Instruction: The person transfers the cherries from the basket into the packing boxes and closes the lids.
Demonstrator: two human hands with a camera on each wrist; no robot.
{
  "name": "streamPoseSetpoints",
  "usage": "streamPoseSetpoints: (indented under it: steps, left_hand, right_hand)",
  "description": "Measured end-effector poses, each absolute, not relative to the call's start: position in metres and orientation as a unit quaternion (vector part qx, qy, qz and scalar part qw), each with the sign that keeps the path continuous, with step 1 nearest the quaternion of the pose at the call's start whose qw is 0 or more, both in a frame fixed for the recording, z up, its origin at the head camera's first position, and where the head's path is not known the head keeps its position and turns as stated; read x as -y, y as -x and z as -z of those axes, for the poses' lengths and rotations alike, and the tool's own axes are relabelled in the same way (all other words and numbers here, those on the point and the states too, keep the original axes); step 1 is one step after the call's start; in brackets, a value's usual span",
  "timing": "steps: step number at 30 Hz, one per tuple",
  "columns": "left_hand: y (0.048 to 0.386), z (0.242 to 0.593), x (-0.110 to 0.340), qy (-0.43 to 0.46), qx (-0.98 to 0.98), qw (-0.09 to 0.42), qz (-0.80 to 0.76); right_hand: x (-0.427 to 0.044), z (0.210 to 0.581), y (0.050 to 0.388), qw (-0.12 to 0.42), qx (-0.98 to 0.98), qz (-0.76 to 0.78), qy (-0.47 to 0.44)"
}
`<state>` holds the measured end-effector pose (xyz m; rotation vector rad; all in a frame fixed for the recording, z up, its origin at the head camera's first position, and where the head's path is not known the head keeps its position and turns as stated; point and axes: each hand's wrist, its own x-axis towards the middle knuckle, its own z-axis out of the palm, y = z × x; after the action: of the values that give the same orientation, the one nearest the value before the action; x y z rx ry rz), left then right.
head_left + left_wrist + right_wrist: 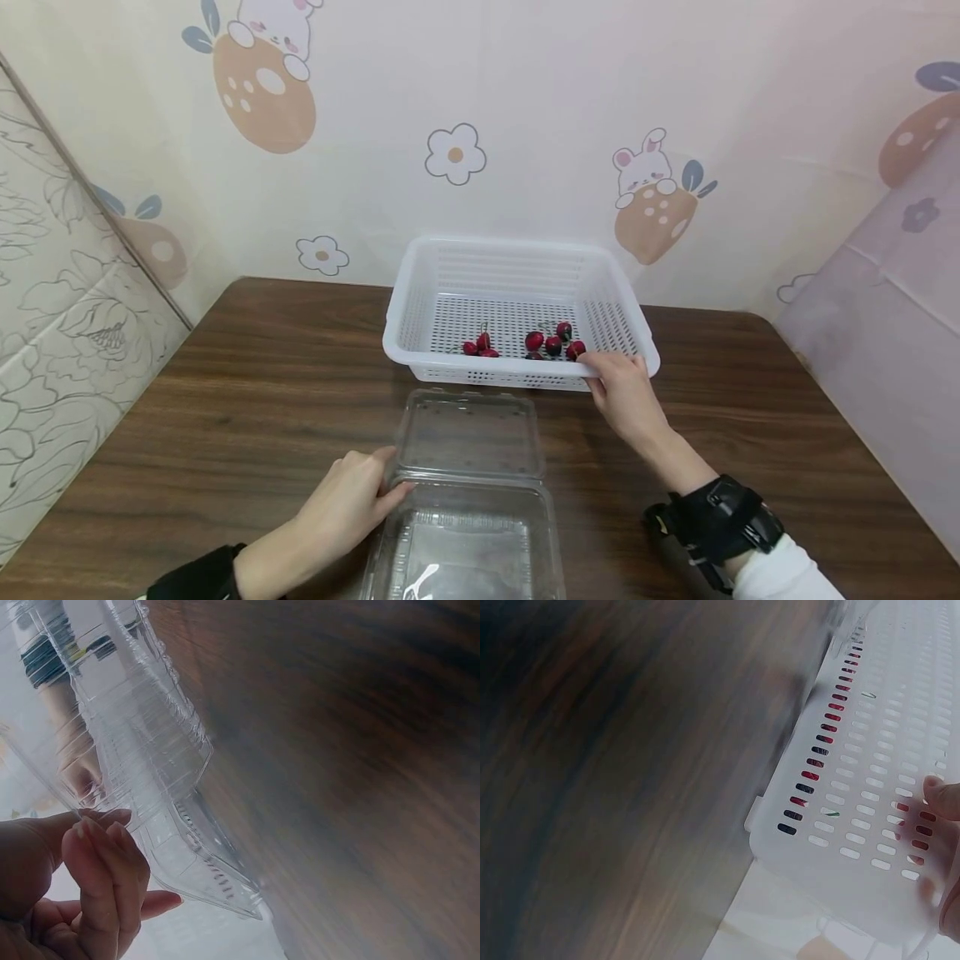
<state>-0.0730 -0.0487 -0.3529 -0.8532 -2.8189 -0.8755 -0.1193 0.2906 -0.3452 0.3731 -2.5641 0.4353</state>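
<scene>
left hand (348, 498) gripping one container (471, 533), right hand (626, 392), one basket (491, 372)

You can pass over the brown wood-grain worktop (600, 517) right of the clear, hinged plastic container (472, 550); your left hand (345, 500) obstructs its left edge, and the white, perforated plastic basket (487, 367) stands ahead.
</scene>
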Motion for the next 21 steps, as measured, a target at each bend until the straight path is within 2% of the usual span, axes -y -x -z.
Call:
streamPoseSetpoints:
  steps: [13,21]
  left_hand:
    - [0.074,0.351,0.039,0.284,0.915,0.025,0.284]
    - [0.076,0.352,0.032,0.298,0.909,0.024,0.290]
  right_hand:
    - [-0.278,0.347,0.125,0.267,0.937,-0.155,-0.161]
    - [-0.271,0.346,0.125,0.256,0.942,-0.149,-0.160]
